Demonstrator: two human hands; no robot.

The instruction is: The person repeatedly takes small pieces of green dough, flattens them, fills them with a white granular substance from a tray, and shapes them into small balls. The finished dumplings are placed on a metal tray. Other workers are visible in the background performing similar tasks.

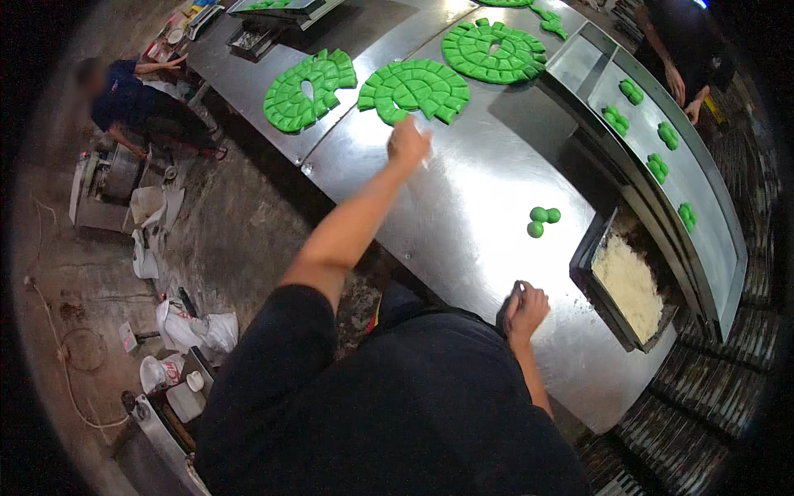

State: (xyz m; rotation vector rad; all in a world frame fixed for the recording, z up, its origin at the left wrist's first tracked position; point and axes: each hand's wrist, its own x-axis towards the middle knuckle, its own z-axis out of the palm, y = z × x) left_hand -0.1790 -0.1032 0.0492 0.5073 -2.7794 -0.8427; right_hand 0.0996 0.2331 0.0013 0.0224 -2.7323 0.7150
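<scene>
On shiny metal table (463,269), segmented green disc (418,85), smooth balls (539,214)

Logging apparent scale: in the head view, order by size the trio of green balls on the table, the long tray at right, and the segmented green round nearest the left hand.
Long tray, largest
Segmented green round
Trio of green balls, smallest

The left hand (408,147) is blurred; whether its fingertips touch the green dough (415,85) is unclear. Curled fingers hide the right hand's (528,314) palm. The top edge cuts off a tray (308,18) and a co-worker's (685,37) head.
</scene>
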